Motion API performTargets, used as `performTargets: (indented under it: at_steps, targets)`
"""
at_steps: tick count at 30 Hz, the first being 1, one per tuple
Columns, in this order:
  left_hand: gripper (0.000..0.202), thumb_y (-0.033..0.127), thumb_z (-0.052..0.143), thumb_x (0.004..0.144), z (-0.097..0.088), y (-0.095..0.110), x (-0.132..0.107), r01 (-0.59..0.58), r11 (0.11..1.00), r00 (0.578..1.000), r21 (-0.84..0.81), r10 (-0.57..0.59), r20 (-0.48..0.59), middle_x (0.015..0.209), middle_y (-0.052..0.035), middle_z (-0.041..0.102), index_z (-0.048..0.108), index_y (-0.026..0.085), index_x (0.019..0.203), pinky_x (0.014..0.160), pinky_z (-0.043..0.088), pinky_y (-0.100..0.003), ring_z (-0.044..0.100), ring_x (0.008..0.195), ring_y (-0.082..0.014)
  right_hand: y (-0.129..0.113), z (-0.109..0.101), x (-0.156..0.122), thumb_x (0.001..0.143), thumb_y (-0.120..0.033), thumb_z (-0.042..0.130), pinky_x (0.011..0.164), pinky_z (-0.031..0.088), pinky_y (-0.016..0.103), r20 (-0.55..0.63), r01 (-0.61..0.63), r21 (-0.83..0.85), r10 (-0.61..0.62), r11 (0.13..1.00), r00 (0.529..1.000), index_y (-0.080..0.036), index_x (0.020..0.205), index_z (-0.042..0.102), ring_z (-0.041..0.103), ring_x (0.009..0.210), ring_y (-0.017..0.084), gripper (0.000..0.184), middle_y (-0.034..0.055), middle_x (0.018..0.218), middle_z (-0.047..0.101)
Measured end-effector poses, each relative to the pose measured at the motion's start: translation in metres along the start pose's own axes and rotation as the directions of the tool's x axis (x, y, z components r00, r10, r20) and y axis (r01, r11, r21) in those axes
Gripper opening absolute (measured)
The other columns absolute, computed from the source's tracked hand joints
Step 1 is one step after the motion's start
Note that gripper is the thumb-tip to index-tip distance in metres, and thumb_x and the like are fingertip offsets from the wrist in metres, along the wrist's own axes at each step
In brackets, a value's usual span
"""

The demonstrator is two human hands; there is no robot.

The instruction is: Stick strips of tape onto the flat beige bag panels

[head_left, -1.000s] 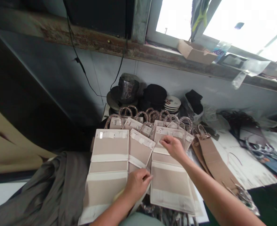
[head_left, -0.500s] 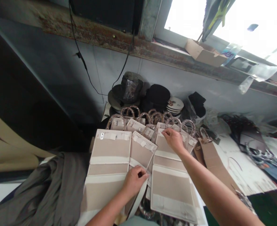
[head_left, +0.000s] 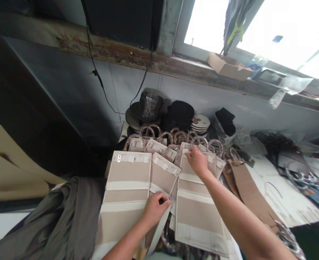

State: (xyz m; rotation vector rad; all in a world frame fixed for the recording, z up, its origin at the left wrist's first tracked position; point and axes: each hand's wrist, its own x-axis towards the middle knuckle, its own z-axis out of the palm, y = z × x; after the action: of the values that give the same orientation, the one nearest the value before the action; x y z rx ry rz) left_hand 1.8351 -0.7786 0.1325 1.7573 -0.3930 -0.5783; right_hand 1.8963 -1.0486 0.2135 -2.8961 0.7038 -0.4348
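Left hand: your left hand [head_left: 156, 207] is narrowed to a pinch, its fingers closed on the lower edge of the middle bag panel [head_left: 163, 174].
Right hand: your right hand [head_left: 198, 162] has its fingertips [head_left: 188, 151] bunched on the top of the right bag panel [head_left: 197, 216]; you cannot tell whether they grip it.
Panels: the beige panels lie side by side under your hands, the left bag panel [head_left: 128, 180] overlapped by nothing you touch.
Beside you: grey cloth [head_left: 53, 216] lies left; a loose brown strip [head_left: 250, 191] lies right.
Further: ring handles [head_left: 173, 137] crowd the panels' top ends.
Far: stacked plates [head_left: 200, 122] stand against the wall [head_left: 189, 88], below a rusty ledge [head_left: 116, 54].
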Motion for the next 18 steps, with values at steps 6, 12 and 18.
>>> performTargets:
  at_steps: [6,12,18]
  targets:
    - [0.028,0.044,0.066,0.076,0.002,0.017,-0.015,0.093,0.988,0.995,-0.125,-0.098,-0.033,0.063,0.0042,0.054,0.058,0.019,0.067,0.065,0.04,-0.026,0.052,0.065,-0.0152,0.019,-0.002,0.006,0.093,-0.032,0.055,0.069,0.036,0.03,-0.121,0.015,0.232,0.014,0.973,0.993,-0.018,0.103,0.066,0.059,0.079,0.02,0.02,0.0066,0.094,0.069]
    - [0.044,0.06,0.072,0.077,-0.031,0.062,-0.048,0.047,0.942,0.951,-0.332,-0.144,-0.274,0.063,0.0033,0.06,0.061,0.018,0.074,0.059,0.045,-0.025,0.055,0.059,-0.0141,0.028,-0.02,-0.025,0.09,-0.05,0.058,0.069,0.042,0.03,-0.119,0.021,0.645,0.073,0.764,0.99,-0.017,0.102,0.071,0.056,0.069,0.019,0.037,0.0033,0.078,0.067]
    - [0.032,0.05,0.072,0.085,-0.139,0.145,-0.084,-0.177,0.947,0.621,-0.267,-0.103,-0.777,0.056,0.0089,0.061,0.057,0.022,0.088,0.051,0.05,-0.023,0.057,0.048,-0.0119,0.014,-0.031,-0.131,0.09,-0.044,0.059,0.061,0.038,0.027,0.201,-0.054,0.795,-0.178,0.604,0.963,-0.019,0.081,0.069,0.051,0.064,0.017,0.028,0.0001,0.068,0.06]
